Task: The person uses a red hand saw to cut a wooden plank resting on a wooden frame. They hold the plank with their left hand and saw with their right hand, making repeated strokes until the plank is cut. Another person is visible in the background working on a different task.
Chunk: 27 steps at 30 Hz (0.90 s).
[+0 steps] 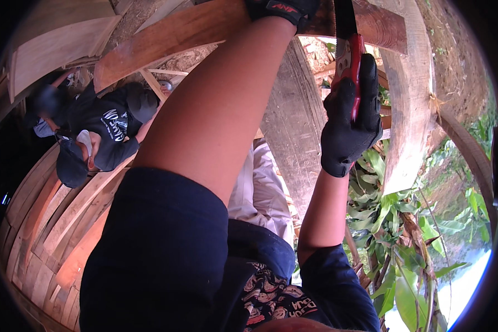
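In a black glove, my right hand (350, 119) is closed around the red and silver handle of a hand saw (348, 69). The saw's dark, toothed blade points away from me and crosses a reddish-brown plank (177, 34) near its right end. Whether the teeth are in the wood, I cannot tell. My left hand (286, 8), gloved in black too, is at the same plank, left of the blade. The upper edge of the picture cuts it off, so its fingers are hidden.
A wide grey board (299, 122) lies below the plank, between my arms. Right of the saw stands a pale timber (406, 105). People in dark clothes (108, 122) are at the left, beside stacked lumber (66, 238). Leafy plants (406, 288) grow at lower right.
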Motion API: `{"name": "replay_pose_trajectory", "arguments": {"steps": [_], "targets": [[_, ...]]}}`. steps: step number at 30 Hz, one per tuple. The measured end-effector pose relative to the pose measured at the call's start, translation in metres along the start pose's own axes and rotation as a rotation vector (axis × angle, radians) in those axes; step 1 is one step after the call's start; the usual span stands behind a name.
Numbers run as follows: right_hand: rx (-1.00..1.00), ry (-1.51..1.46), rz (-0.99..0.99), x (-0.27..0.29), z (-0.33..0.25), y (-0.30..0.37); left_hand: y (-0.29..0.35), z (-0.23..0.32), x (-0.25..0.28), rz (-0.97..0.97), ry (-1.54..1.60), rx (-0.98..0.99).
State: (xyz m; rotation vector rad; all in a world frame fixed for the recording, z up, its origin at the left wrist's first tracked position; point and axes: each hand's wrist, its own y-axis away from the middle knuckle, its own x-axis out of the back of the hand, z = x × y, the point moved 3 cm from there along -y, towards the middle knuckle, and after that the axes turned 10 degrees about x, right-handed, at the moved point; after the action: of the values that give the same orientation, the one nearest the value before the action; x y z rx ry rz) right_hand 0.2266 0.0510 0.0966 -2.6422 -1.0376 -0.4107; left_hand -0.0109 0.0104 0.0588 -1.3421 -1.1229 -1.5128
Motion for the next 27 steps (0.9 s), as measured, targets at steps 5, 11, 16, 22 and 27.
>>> {"name": "replay_pose_trajectory", "arguments": {"steps": [5,11,16,22,27], "targets": [[0.08,0.09,-0.019,0.0,-0.004,-0.003,-0.001,0.001,-0.003,-0.026,0.024,0.015],[0.052,0.092,-0.021,0.011,0.002,0.012,-0.001,0.002,0.0,-0.024,-0.004,0.024],[0.075,0.166,-0.093,0.025,0.0,0.028,0.001,0.002,-0.002,0.015,-0.033,0.01],[0.052,0.105,-0.075,0.044,0.011,0.058,0.0,0.0,-0.009,0.033,-0.035,0.019],[0.1,0.165,-0.074,0.074,0.016,0.11,-0.003,0.009,-0.018,0.067,-0.028,-0.038]]}}
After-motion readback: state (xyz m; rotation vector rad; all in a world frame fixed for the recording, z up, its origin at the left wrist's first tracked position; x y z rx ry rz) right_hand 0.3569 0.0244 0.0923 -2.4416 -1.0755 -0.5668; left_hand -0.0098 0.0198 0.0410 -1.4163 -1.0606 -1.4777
